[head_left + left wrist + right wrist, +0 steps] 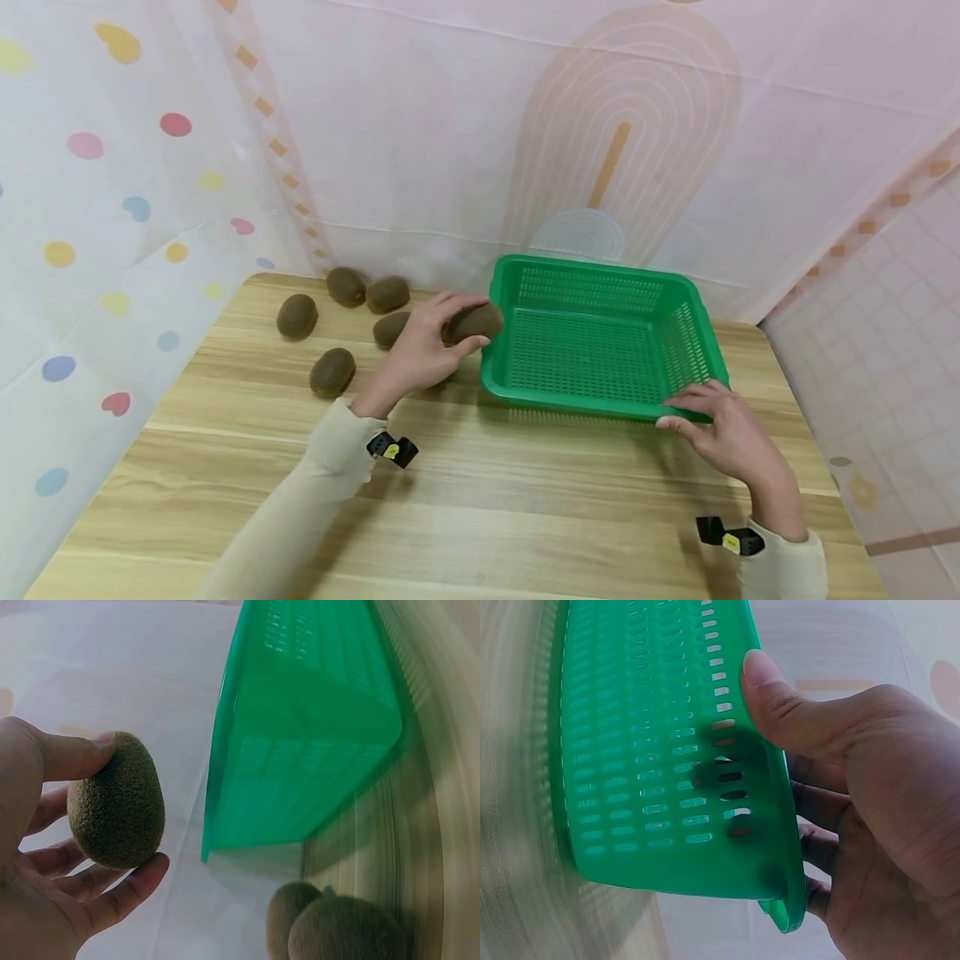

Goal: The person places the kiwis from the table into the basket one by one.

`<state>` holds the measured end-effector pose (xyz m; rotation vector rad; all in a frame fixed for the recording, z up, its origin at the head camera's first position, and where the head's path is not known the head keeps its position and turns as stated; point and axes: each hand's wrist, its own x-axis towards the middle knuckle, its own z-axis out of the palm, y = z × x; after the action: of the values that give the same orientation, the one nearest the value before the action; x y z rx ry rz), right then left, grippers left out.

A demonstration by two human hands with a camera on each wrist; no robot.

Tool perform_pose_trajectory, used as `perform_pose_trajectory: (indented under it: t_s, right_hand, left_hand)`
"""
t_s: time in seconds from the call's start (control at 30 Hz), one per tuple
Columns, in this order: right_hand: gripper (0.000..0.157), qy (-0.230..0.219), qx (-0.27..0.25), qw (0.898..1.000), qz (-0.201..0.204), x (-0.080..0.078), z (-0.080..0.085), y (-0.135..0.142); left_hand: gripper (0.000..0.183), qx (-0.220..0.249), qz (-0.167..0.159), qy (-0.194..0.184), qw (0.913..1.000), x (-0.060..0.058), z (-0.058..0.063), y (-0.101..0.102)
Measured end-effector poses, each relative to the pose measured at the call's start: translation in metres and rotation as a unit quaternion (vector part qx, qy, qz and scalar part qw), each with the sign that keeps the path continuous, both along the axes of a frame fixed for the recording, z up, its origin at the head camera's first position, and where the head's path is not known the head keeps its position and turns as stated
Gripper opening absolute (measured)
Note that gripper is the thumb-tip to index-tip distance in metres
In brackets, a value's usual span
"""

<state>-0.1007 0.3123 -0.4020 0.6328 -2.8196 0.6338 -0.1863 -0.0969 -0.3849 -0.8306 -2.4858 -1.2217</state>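
Note:
My left hand point(427, 346) grips a brown fuzzy kiwi point(480, 323) just beside the left rim of a green plastic basket point(577, 403). In the left wrist view, the thumb and fingers wrap the kiwi point(118, 806), held up off the table next to the basket's end wall point(300, 780). At the basket's near right corner, my right hand point(727, 433) holds the rim. The right wrist view has its thumb outside the slotted wall point(652, 787) and the fingers reaching over the rim to the inside. No kiwi shows inside the basket.
Several kiwis lie on the wooden table point(480, 517) left of the basket, among them one kiwi point(297, 317) at the far left and another point(332, 372) nearer the front. Part of a kiwi point(390, 330) is hidden behind my left hand. A patterned curtain point(420, 150) hangs behind the table.

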Motion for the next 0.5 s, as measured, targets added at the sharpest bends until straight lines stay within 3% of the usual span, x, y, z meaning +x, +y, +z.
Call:
perform_pose_trajectory:
  t_s: [0.27,0.5]
  right_hand:
    - [0.018,0.007,0.000,1.000,0.003,0.000,0.000,0.000]
    - [0.017,0.008,0.000,1.000,0.008,0.000,0.000,-0.001]
  left_hand:
    - [0.050,0.004,-0.019,-0.026,0.9995,0.000,0.003,0.018]
    - [0.050,-0.001,-0.029,-0.021,0.9994,-0.001,0.005,0.031]
